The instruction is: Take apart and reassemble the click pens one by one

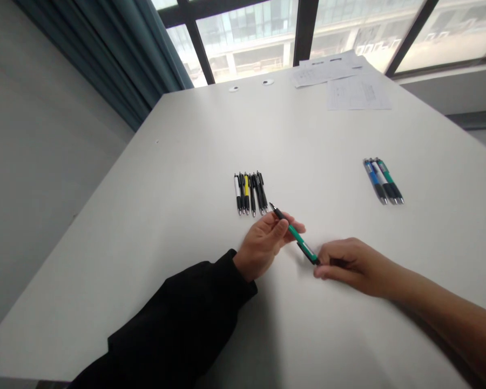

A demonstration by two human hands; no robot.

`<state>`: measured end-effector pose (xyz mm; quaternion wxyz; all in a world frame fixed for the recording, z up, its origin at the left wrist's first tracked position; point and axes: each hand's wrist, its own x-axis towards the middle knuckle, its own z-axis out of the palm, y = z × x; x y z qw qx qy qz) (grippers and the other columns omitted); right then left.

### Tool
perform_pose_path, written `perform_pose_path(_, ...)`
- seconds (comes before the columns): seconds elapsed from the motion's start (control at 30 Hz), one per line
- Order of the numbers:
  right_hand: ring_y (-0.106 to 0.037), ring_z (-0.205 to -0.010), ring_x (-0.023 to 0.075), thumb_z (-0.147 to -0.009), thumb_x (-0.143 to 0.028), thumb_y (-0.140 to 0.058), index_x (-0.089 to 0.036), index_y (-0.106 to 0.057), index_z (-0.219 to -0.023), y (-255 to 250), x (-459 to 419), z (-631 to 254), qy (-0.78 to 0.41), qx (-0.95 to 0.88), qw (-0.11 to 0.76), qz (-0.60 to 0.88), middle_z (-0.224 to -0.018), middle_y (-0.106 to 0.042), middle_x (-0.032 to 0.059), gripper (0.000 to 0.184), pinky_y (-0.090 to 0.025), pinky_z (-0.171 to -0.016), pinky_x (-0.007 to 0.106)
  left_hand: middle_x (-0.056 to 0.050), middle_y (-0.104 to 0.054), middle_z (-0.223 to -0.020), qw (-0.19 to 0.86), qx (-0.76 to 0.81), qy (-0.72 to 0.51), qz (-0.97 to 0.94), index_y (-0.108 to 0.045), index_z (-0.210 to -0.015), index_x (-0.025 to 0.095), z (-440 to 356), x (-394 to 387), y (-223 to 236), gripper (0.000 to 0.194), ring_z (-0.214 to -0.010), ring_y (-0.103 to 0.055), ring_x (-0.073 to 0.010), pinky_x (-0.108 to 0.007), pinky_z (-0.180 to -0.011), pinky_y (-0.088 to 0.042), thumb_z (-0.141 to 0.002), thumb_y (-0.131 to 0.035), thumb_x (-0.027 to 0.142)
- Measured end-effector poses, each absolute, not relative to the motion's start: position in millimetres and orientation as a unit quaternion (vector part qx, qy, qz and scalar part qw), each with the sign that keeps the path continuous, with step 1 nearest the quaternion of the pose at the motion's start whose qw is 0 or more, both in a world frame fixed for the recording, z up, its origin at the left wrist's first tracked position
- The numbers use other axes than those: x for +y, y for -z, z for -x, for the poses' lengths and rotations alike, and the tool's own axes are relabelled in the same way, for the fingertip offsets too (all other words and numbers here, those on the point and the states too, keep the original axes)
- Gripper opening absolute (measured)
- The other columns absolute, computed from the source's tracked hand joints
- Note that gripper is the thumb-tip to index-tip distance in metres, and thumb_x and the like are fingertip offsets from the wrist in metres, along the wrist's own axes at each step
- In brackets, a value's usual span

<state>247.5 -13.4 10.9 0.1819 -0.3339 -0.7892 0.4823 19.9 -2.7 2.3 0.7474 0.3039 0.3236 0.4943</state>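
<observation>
A green ballpoint pen with a black grip and black clip slants between my two hands above the table. My left hand pinches it near the grip, its tip pointing up and left. At the clip end, the curled fingers and thumb of my right hand close on the pen's black top. Just beyond my left hand lies a row of several pens, mostly black, one yellow and one white. Further right rests a small group of pens, blue, white and green, side by side.
The white table reaches to the window. Printed papers lie at its far right corner. Two round cable-hole covers sit near the far edge. A blue-grey curtain hangs at the left beside the wall.
</observation>
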Motion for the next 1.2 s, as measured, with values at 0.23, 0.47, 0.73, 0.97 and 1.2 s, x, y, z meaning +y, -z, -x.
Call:
perform_pose_path(0.23,-0.055,-0.062,0.0136,-0.101,-0.059,-0.048,-0.017,-0.068,-0.083,-14,-7,-253,-0.539,-0.748,0.211,0.324,-0.071,-0.066,0.0029,0.049,-0.041,-0.058,0.026,0.002,-0.063,-0.065,0.810,0.328,-0.211,-0.438,-0.065,-0.089,0.012,-13,-13,-11,0.045,-0.042,-0.056,-0.0076,-0.018,-0.039,-0.041,-0.083,-0.077,0.054)
perform_pose_path(0.47,-0.052,-0.056,0.0114,-0.102,-0.045,-0.051,-0.018,-0.064,-0.070,-20,-6,-250,-0.512,-0.754,0.177,0.371,-0.061,-0.062,-0.0002,0.044,-0.040,-0.057,0.025,0.001,-0.063,-0.065,0.764,0.344,-0.152,-0.525,-0.067,-0.084,0.012,-11,-13,-11,0.040,-0.046,-0.056,-0.0068,-0.018,-0.045,-0.042,-0.088,-0.071,0.052)
perform_pose_path(0.73,-0.061,-0.061,0.0132,-0.101,-0.044,-0.057,-0.018,-0.077,-0.085,-17,-6,-254,-0.547,-0.737,0.184,0.352,-0.067,-0.070,0.0026,0.036,-0.047,-0.060,0.025,0.001,-0.063,-0.068,0.798,0.312,-0.118,-0.502,-0.069,-0.093,0.012,-7,-8,-13,0.041,-0.044,-0.053,-0.0051,-0.016,-0.041,-0.040,-0.091,-0.068,0.053)
perform_pose_path(0.97,-0.066,-0.068,0.0170,-0.089,-0.047,-0.072,-0.018,-0.079,-0.103,-14,-7,-256,-0.591,-0.684,0.219,0.368,-0.078,-0.075,0.0058,0.033,-0.051,-0.063,0.028,-0.001,-0.067,-0.071,0.819,0.300,-0.109,-0.477,-0.070,-0.100,0.010,-4,-6,-13,0.043,-0.042,-0.054,-0.0056,-0.017,-0.039,-0.039,-0.091,-0.068,0.052)
perform_pose_path(1.2,-0.060,-0.066,0.0155,-0.089,-0.047,-0.072,-0.018,-0.073,-0.095,-17,-5,-254,-0.606,-0.659,0.220,0.388,-0.077,-0.071,0.0050,0.030,-0.048,-0.060,0.028,-0.001,-0.068,-0.071,0.808,0.319,-0.126,-0.480,-0.070,-0.097,0.010,-7,-9,-11,0.037,-0.041,-0.053,-0.0047,-0.016,-0.040,-0.040,-0.091,-0.070,0.047)
